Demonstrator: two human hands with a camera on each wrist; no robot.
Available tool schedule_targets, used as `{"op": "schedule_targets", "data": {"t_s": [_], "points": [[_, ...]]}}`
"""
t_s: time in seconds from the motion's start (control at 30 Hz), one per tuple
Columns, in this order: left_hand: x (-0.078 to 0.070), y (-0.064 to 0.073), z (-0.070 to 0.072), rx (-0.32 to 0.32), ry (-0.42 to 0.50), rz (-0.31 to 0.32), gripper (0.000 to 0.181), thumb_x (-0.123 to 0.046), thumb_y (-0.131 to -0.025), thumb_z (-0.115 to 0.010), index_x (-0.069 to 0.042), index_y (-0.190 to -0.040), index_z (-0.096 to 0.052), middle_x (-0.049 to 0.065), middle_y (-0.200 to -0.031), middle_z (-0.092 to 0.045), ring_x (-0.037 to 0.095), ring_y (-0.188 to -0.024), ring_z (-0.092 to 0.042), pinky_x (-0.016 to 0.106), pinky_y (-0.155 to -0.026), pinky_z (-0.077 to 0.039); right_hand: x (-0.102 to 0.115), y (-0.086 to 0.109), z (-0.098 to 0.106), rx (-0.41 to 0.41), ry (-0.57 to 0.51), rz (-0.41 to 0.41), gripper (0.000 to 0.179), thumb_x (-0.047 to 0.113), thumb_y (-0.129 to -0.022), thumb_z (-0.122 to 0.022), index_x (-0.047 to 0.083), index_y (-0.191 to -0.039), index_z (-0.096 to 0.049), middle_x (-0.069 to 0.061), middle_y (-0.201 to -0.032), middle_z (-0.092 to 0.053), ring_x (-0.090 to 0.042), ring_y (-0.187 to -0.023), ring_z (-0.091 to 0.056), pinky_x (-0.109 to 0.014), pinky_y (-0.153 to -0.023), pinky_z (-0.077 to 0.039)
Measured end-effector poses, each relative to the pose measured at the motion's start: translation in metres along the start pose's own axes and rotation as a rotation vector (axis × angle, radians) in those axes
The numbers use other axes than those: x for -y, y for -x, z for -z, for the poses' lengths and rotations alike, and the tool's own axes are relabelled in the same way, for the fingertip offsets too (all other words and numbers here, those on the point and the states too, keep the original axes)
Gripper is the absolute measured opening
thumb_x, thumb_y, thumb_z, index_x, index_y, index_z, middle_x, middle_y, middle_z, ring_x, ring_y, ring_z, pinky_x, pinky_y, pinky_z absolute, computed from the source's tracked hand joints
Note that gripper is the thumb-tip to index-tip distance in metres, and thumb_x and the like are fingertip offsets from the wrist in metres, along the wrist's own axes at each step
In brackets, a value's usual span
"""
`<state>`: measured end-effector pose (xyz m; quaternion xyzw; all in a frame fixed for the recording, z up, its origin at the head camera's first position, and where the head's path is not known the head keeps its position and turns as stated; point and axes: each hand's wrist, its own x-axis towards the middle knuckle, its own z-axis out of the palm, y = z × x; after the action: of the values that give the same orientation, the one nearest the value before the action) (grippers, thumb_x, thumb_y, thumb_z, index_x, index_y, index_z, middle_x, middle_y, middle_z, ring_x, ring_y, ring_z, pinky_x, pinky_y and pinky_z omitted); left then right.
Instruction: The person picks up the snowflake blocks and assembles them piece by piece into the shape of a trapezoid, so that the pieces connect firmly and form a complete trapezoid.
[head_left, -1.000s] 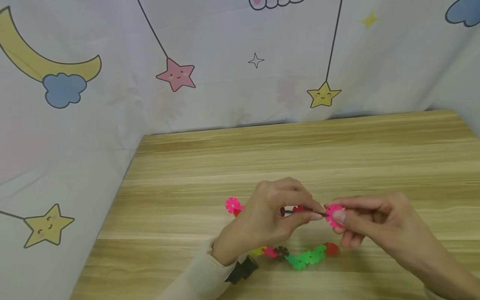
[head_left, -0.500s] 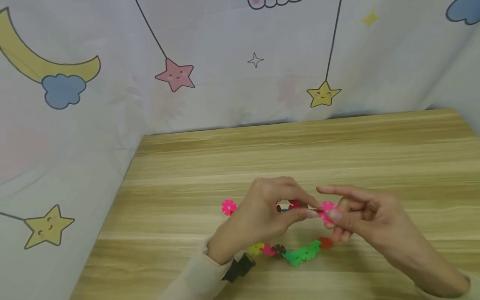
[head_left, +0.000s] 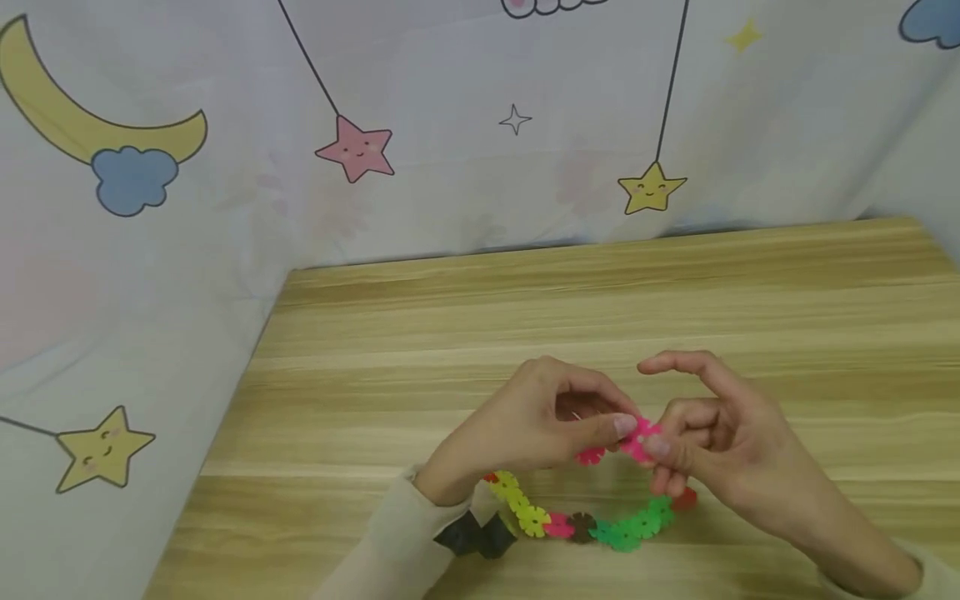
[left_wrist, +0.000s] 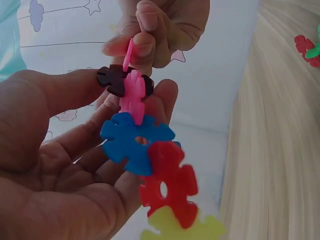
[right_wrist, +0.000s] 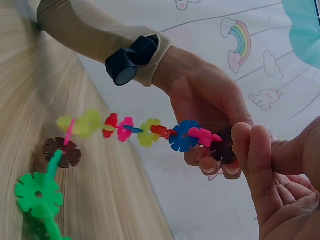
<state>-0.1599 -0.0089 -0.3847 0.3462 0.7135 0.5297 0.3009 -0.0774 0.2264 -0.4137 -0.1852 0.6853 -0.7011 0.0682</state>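
Observation:
Both hands meet over the table in the head view. My left hand (head_left: 536, 417) pinches a dark brown snowflake disc (left_wrist: 114, 80) between thumb and fingers, at the end of a chain of slotted plastic discs. My right hand (head_left: 731, 446) pinches a pink snowflake disc (head_left: 640, 439), its index finger raised off it. In the left wrist view this pink disc stands edge-on against the brown one; how deep the slots join I cannot tell. From the brown disc the chain runs through another pink disc (left_wrist: 133, 97), a blue disc (left_wrist: 132, 142), a red disc (left_wrist: 170, 185) and a yellow disc (left_wrist: 185, 225).
Below the hands the chain curves on through yellow discs (head_left: 525, 508), a brown disc (head_left: 581, 527) and green discs (head_left: 633, 527) to a red disc (head_left: 684, 499) at its other end. The wooden table (head_left: 420, 333) meets a printed cloth (head_left: 450, 200) behind.
My right index finger has lifted away from the pink disc. The pink disc has moved left, closer to my left fingertips. The hanging chain has shifted with the left hand.

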Motion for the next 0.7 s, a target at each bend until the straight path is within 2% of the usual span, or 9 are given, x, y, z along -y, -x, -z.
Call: {"op": "schedule_targets", "data": {"t_s": [0.13, 0.2, 0.3, 0.5, 0.63, 0.7], "points": [[0.001, -0.002, 0.001, 0.022, 0.063, 0.063, 0.015, -0.014, -0.104, -0.071, -0.005, -0.112, -0.08, 0.011, -0.094, -0.08, 0.005, -0.068, -0.068, 0.024, -0.057, -0.055, -0.004, 0.001, 0.0, 0.011, 0.01, 0.042, 0.061, -0.021, -0.098, -0.061, 0.003, -0.151, -0.043, -0.006, -0.082, -0.077, -0.023, -0.063, -0.074, -0.035, -0.053, -0.06], [0.001, -0.002, 0.001, 0.016, 0.074, 0.066, 0.014, -0.014, -0.104, -0.072, -0.004, -0.111, -0.08, 0.012, -0.094, -0.08, 0.005, -0.068, -0.069, 0.029, -0.055, -0.057, -0.007, 0.003, 0.001, 0.011, 0.01, 0.052, 0.058, -0.021, -0.099, -0.059, 0.002, -0.15, -0.044, -0.006, -0.085, -0.078, -0.023, -0.067, -0.075, -0.034, -0.057, -0.062], [0.0, -0.001, 0.003, -0.007, 0.077, 0.045, 0.013, -0.011, -0.103, -0.072, -0.003, -0.109, -0.08, 0.016, -0.096, -0.08, 0.005, -0.071, -0.071, 0.034, -0.061, -0.063, -0.012, 0.008, 0.007, -0.018, 0.029, 0.056, 0.051, -0.02, -0.101, -0.054, -0.001, -0.147, -0.047, -0.008, -0.092, -0.078, -0.023, -0.075, -0.076, -0.033, -0.064, -0.063], [-0.003, 0.002, 0.01, -0.068, 0.125, 0.028, 0.011, -0.011, -0.103, -0.073, -0.003, -0.109, -0.079, 0.016, -0.099, -0.08, 0.01, -0.079, -0.077, 0.034, -0.075, -0.067, -0.035, 0.025, 0.023, -0.158, 0.08, 0.079, 0.039, -0.021, -0.102, -0.051, -0.007, -0.137, -0.057, -0.007, -0.11, -0.076, -0.017, -0.093, -0.076, -0.025, -0.08, -0.064], [-0.005, 0.006, 0.016, -0.113, 0.13, 0.027, 0.01, -0.013, -0.103, -0.073, -0.007, -0.108, -0.08, 0.012, -0.093, -0.08, 0.019, -0.078, -0.077, 0.033, -0.073, -0.066, -0.052, 0.036, 0.031, -0.243, 0.156, 0.049, 0.034, -0.02, -0.101, -0.055, -0.011, -0.133, -0.061, -0.006, -0.118, -0.077, -0.012, -0.104, -0.075, -0.017, -0.092, -0.061], [-0.006, 0.008, 0.018, -0.133, 0.131, 0.029, 0.01, -0.013, -0.103, -0.073, -0.008, -0.107, -0.08, 0.011, -0.092, -0.08, 0.021, -0.077, -0.076, 0.031, -0.071, -0.064, -0.058, 0.038, 0.033, -0.255, 0.217, 0.012, 0.032, -0.017, -0.102, -0.057, -0.01, -0.133, -0.062, -0.004, -0.121, -0.077, -0.009, -0.109, -0.076, -0.014, -0.096, -0.059]]}}
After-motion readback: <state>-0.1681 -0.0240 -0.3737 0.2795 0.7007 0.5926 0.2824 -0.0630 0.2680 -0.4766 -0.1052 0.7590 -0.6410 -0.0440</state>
